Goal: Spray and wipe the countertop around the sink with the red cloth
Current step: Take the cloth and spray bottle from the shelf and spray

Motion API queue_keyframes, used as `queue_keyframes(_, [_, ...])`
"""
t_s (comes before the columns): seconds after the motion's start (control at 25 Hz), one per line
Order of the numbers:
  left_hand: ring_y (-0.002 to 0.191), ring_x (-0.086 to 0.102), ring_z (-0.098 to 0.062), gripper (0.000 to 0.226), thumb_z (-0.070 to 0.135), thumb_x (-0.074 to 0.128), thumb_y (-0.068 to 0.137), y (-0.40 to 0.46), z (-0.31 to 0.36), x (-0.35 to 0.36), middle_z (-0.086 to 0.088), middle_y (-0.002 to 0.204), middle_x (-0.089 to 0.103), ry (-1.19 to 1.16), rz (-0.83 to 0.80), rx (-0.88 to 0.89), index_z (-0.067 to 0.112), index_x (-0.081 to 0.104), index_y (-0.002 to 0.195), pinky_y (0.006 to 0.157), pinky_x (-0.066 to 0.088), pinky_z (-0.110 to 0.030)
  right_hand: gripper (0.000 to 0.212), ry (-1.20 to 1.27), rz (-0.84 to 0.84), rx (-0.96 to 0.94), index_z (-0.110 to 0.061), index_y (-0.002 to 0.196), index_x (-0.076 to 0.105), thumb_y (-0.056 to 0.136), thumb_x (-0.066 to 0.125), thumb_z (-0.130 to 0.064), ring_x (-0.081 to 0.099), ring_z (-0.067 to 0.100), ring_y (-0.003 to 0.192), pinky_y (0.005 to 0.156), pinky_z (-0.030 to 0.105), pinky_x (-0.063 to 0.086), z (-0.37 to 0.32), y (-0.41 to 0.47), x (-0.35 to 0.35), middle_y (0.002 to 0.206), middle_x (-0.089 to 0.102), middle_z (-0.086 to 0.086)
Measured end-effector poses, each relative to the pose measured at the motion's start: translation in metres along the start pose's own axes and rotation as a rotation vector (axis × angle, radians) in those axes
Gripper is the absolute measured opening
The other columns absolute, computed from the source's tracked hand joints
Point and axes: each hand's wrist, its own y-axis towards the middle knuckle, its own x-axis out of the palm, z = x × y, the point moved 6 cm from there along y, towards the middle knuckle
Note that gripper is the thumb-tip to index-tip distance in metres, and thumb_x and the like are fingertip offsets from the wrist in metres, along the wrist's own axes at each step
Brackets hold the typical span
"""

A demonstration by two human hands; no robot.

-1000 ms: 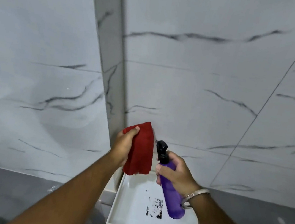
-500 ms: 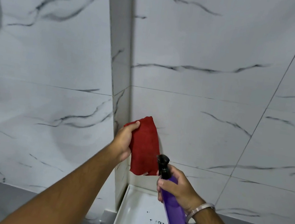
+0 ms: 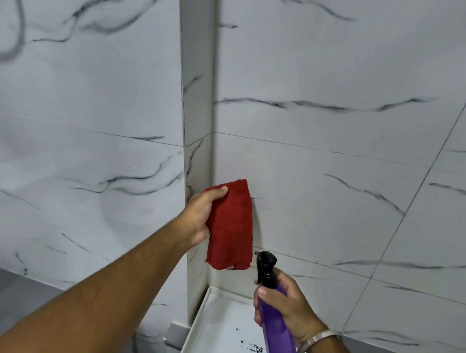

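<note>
One head view only, worn high. It is aimed forward and down at the wall corner (image 3: 200,149), close in.

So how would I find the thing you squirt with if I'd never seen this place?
Start at the corner of the white marble-patterned tiled wall, then look down to the shallow white tray with a black smudged mark. Above that tray, the right hand grips a purple translucent plastic spray bottle. Its black trigger top and purple body set it apart from the folded red cloth.

Red cloth (image 3: 231,226) now higher against the wall tile (image 3: 325,205), view tilted further upward.
</note>
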Motion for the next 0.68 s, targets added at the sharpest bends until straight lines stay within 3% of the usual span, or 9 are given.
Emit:
queue_keyframes(0.12, [0.103,0.070,-0.032,0.039,0.024,0.067,0.092,-0.004,0.002,0.001,-0.020,0.119,0.071,0.023,-0.010,0.002,0.002,0.066,0.124,0.078,0.057,-0.037,0.042,0.056,-0.029,-0.050,-0.023,0.117,0.063,0.079,0.078,-0.032,0.063,0.031,0.059,0.056,0.036,0.053,-0.025,0.010,0.008,0.079,0.065,0.016])
queue_keyframes(0.24, [0.095,0.071,-0.029,0.037,0.025,0.064,0.093,-0.008,0.004,0.002,-0.018,0.114,0.073,0.032,-0.003,-0.007,0.003,0.067,0.123,0.078,0.057,-0.037,0.030,0.038,-0.061,-0.096,-0.020,0.107,0.064,0.082,0.075,-0.032,0.063,0.031,0.060,0.059,0.038,0.053,-0.054,0.021,0.012,0.079,0.064,0.016])
queue_keyframes(0.32, [0.092,0.073,-0.028,0.034,0.027,0.062,0.093,-0.011,0.005,0.002,-0.015,0.108,0.075,0.039,0.009,-0.015,0.006,0.068,0.119,0.077,0.056,-0.037,0.036,0.010,-0.068,-0.088,-0.023,0.114,0.063,0.082,0.075,-0.035,0.063,0.031,0.062,0.061,0.039,0.054,-0.060,0.027,0.012,0.081,0.065,0.016])
queue_keyframes(0.52, [0.082,0.076,-0.022,0.025,0.027,0.062,0.093,-0.019,0.005,0.000,-0.010,0.095,0.078,0.033,0.059,-0.003,0.010,0.071,0.108,0.064,0.057,-0.031,0.030,-0.053,-0.139,-0.048,-0.021,0.110,0.064,0.084,0.074,-0.030,0.062,0.031,0.061,0.062,0.039,0.054,-0.030,0.021,0.008,0.076,0.065,0.012])
queue_keyframes(0.6, [0.084,0.076,-0.023,0.025,0.026,0.062,0.093,-0.022,0.003,-0.002,-0.010,0.097,0.078,0.034,0.072,0.009,0.009,0.071,0.109,0.066,0.058,-0.031,0.032,-0.094,-0.113,-0.040,-0.024,0.113,0.064,0.083,0.074,-0.032,0.064,0.030,0.062,0.061,0.038,0.055,-0.013,0.015,0.001,0.076,0.066,0.010])
queue_keyframes(0.68, [0.087,0.075,-0.024,0.027,0.025,0.063,0.092,-0.027,-0.001,-0.004,-0.011,0.101,0.077,0.035,0.098,0.021,0.009,0.071,0.111,0.070,0.057,-0.032,0.024,-0.102,-0.054,-0.057,-0.024,0.100,0.065,0.080,0.075,-0.035,0.064,0.029,0.060,0.060,0.039,0.056,0.002,0.009,-0.007,0.075,0.065,0.012])
